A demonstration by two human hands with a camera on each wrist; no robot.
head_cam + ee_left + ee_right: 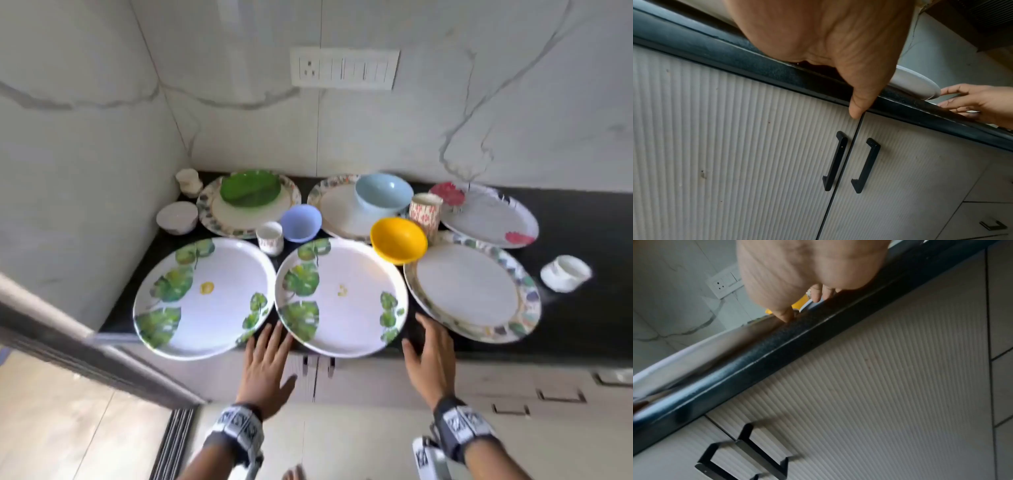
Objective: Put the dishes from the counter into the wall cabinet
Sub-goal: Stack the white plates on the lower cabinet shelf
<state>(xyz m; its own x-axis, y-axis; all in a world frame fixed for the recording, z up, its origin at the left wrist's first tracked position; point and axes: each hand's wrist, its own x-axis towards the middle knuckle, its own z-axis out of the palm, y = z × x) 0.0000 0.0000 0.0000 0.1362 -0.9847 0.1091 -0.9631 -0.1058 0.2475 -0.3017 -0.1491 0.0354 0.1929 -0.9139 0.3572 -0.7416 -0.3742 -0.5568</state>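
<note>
Both hands flank the middle leaf-print plate (342,294) at the counter (582,318) edge: left hand (267,366) and right hand (431,359) fingers straight, spread, gripping nothing.

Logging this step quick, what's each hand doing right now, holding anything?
Left hand: open, fingers straight, holding nothing, at the near rim of the middle leaf plate.
Right hand: open, holding nothing, beside that plate.

no legible text, labels, brands or numbers, wrist straps (236,432) carry only blurred black-and-white patterns
</note>
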